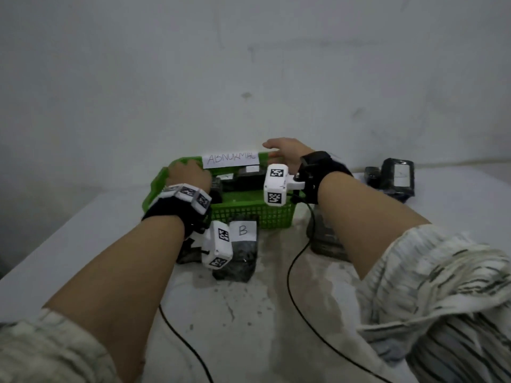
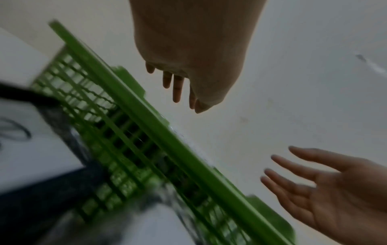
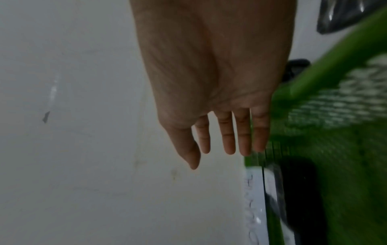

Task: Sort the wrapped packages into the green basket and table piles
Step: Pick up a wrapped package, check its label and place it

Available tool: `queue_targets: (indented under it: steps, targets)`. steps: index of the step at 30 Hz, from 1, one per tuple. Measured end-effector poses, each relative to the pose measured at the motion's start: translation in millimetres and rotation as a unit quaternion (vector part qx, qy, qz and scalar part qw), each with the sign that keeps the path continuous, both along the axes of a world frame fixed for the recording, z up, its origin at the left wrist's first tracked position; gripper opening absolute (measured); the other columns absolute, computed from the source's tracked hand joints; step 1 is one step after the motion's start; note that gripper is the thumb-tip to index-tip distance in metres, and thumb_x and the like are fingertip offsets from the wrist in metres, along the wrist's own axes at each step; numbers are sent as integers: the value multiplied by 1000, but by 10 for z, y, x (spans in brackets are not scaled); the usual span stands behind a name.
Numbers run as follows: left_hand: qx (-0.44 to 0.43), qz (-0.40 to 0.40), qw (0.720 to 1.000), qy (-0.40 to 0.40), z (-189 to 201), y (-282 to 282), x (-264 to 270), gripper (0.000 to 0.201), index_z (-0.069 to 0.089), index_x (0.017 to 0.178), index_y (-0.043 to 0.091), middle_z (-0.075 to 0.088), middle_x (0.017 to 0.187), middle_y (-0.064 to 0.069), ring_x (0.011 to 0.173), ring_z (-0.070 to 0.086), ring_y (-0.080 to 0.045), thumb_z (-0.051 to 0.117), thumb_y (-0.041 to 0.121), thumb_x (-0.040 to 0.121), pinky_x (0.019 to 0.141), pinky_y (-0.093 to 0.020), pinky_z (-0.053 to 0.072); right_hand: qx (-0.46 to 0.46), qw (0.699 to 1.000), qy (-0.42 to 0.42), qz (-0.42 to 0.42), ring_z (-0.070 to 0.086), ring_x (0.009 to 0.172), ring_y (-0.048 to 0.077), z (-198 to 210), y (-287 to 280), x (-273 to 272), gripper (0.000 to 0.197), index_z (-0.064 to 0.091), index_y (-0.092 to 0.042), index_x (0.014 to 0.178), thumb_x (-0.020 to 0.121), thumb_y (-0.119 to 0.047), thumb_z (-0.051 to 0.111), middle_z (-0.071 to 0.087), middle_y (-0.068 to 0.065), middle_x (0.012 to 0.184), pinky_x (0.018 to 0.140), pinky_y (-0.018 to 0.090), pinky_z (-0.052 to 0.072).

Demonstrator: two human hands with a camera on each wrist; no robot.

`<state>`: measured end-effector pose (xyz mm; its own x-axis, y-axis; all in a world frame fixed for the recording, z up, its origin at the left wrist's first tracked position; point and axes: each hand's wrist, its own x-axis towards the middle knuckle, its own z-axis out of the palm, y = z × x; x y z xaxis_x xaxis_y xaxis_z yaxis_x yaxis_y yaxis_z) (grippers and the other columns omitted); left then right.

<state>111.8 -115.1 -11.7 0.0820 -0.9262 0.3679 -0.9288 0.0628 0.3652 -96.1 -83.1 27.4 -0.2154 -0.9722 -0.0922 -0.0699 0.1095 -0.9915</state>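
Note:
The green basket (image 1: 250,214) stands mid-table, a paper sign reading ABNORMAL (image 1: 231,159) on its far rim. Several black wrapped packages (image 1: 249,178) lie inside it. My left hand (image 1: 188,172) hovers over the basket's left end; in the left wrist view its fingers (image 2: 177,86) hang straight and hold nothing. My right hand (image 1: 284,152) is above the far right corner of the basket, with its fingers (image 3: 228,137) straight and empty. A black package with a white B label (image 1: 240,250) lies just in front of the basket.
Another wrapped package (image 1: 326,239) lies right of the basket, partly under my right forearm. A pile of black packages (image 1: 395,178) sits at the back right. Two black cables (image 1: 293,272) run across the white table (image 1: 83,244). A wall stands right behind the basket.

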Motion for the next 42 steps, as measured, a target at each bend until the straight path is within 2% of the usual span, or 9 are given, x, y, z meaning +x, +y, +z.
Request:
queue_targets:
  steps: [7,13,20,24,30,33,35,39,42]
  targets:
    - [31,-171,985,16,-195,372,-1143,35,59,118,24,59,124,-9,118,49,-30,40,42,95,98,-42,41,8,963,267,-47,51,85,15,-305,158,-899,43,54,-1,128,88,-13,64,60,7,102,50,12,36]
    - [76,-189,979,-22,-326,394,-1432,46,50,127,29,59,125,-4,119,51,-28,30,54,95,102,-46,36,69,907,414,-10,52,119,31,-514,152,-1090,48,57,-5,127,84,-23,69,56,17,130,98,32,45]
    - [104,-181,977,-51,-342,369,-1403,45,44,130,43,60,127,-1,116,54,-27,29,59,92,95,-43,45,68,879,472,25,54,115,30,-703,-96,-1000,57,58,-20,129,75,-27,74,54,13,129,87,26,47]
    - [111,-178,976,-50,-335,360,-1399,44,44,129,45,61,125,1,114,55,-25,29,62,91,92,-40,47,85,858,506,7,49,119,36,-742,-199,-993,63,52,-31,132,72,-35,71,43,12,133,96,38,48]
    - [118,-177,975,-57,-332,355,-1395,42,43,127,47,61,125,2,110,58,-25,29,63,90,89,-39,49,87,870,485,24,61,108,31,-755,-222,-1068,51,63,-31,119,70,-27,77,60,9,124,89,38,55]
    - [117,-175,976,-61,-331,358,-1398,42,43,127,48,61,125,2,108,58,-25,29,63,90,89,-40,50,65,873,483,18,45,127,29,-829,-245,-1154,52,47,-15,139,89,-16,62,42,13,142,54,2,46]
    - [117,-174,976,-62,-335,357,-1399,42,43,127,48,61,124,2,107,59,-25,29,64,90,88,-39,50,56,897,439,5,45,129,27,-853,-251,-1170,52,39,-7,143,94,-9,54,40,13,146,40,0,37]
    - [109,-173,977,-62,-345,344,-1403,42,43,125,49,62,123,1,107,59,-26,28,65,90,88,-40,49,83,923,376,-12,58,113,31,-727,-145,-1174,48,56,-15,131,85,-25,67,57,11,131,89,36,53]
    - [104,-169,978,-58,-357,332,-1411,41,44,124,49,62,123,2,108,58,-25,29,64,90,89,-41,49,77,942,327,-12,51,123,32,-691,-117,-1254,40,51,-7,133,94,-17,53,51,14,137,93,31,48]
